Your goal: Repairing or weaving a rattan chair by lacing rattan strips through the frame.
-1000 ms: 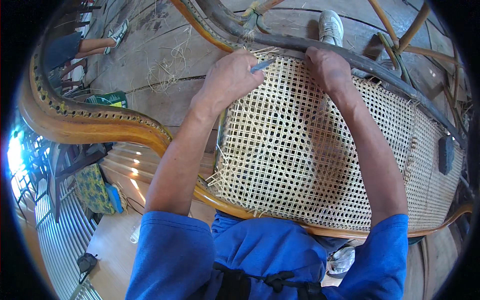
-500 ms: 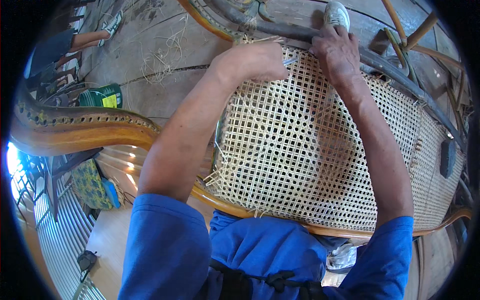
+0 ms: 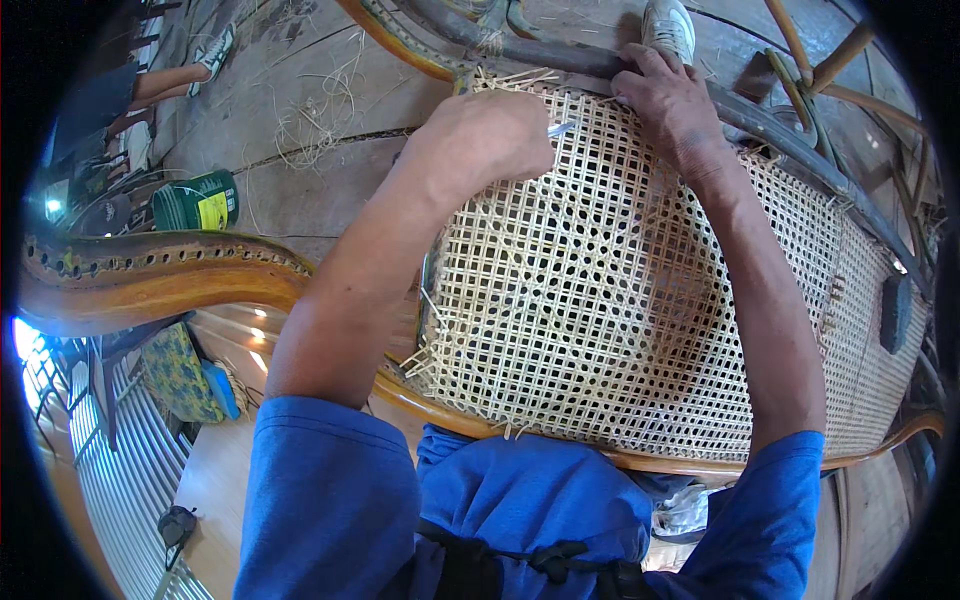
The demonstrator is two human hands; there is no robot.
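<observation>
While both forearms reach forward over the work, the pale woven cane seat panel (image 3: 620, 310) lies across the person's lap, open-mesh side up, bordered by a curved, glossy honey-brown wooden frame (image 3: 150, 285).

Left hand (image 3: 490, 135): closed into a fist near the panel's far edge, gripping a thin silvery metal tool (image 3: 562, 128) whose tip pokes out toward the weave; likely held so to work a strand through the mesh.

Right hand (image 3: 675, 105): fingers curled over the far rim, pressing on the dark frame rail (image 3: 800, 160) where the cane meets it, apparently steadying that edge. Whether it pinches a strand cannot be told.

Loose pale cane strand ends (image 3: 510, 80): sticking out past the far edge, just beside the left hand; more stubs bristle at the near left corner (image 3: 420, 360).

Surroundings: grey wooden plank floor (image 3: 330, 170) with scattered fibre scraps; a green tin can (image 3: 195, 200) lying on its side, well apart at left; a white shoe (image 3: 668, 22) just beyond the right hand; another person's leg (image 3: 165, 80) at upper left.
</observation>
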